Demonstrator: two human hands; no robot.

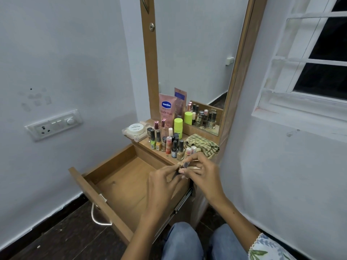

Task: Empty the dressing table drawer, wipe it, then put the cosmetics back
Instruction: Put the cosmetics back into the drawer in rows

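Note:
The wooden drawer of the dressing table is pulled out, and its visible bottom is bare. Above its right back corner my left hand and my right hand meet around a small nail polish bottle. Both pinch it with their fingertips; the bottle is mostly hidden. On the shelf behind stand several nail polish bottles, a pink Vaseline tube, a lime green bottle and a white round jar. A green striped cloth lies crumpled at the shelf's right end.
A tall mirror in a wooden frame rises behind the shelf. A switch panel sits on the left wall and a barred window on the right. My knees in blue jeans are close below the drawer. The drawer's metal handle hangs in front.

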